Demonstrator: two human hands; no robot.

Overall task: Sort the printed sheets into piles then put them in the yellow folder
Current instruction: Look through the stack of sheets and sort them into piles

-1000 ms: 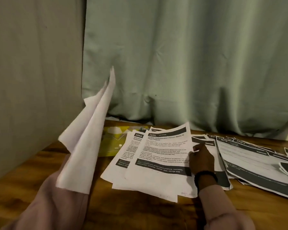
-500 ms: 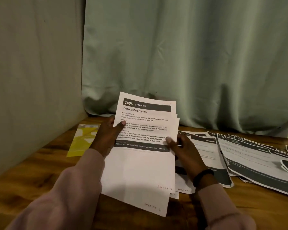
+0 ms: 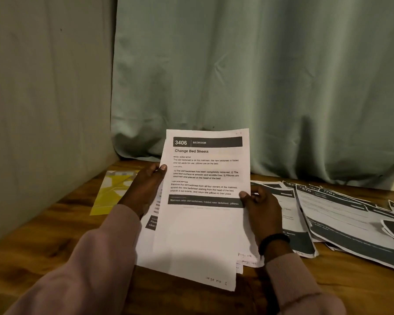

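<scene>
Hands hold one stack (image 3: 203,223) of printed sheets, tilted up over the wooden table (image 3: 43,242). Left hand (image 3: 146,189) grips the stack's left edge, thumb on the printed face, fingers behind; right hand (image 3: 259,208) pinches the right edge, thumb on the dark band. Lower corners are staggered, so the sheets are not yet squared.

Step in hand, as judged: evening up a sorted pile. To do it well, loosen both grips slightly, tap the bottom edge on the table, then the side edge, until the corners meet; keep the thumbs off the fold line so no sheet creases.

Yellow folder (image 3: 114,192) lies flat at far left, just beside the left hand, apart from the stack. Unsorted sheets (image 3: 350,214) lie fanned and overlapping at right.

Legible writing on the top sheet: "3406", "BEDROOM", "Change Bed Sheets"; dark band: "Mattress with old bedsheet, folded new bedsheet, pillows"; handwritten at the bottom, "page no", the number unclear. A right-hand sheet shows "701".
</scene>
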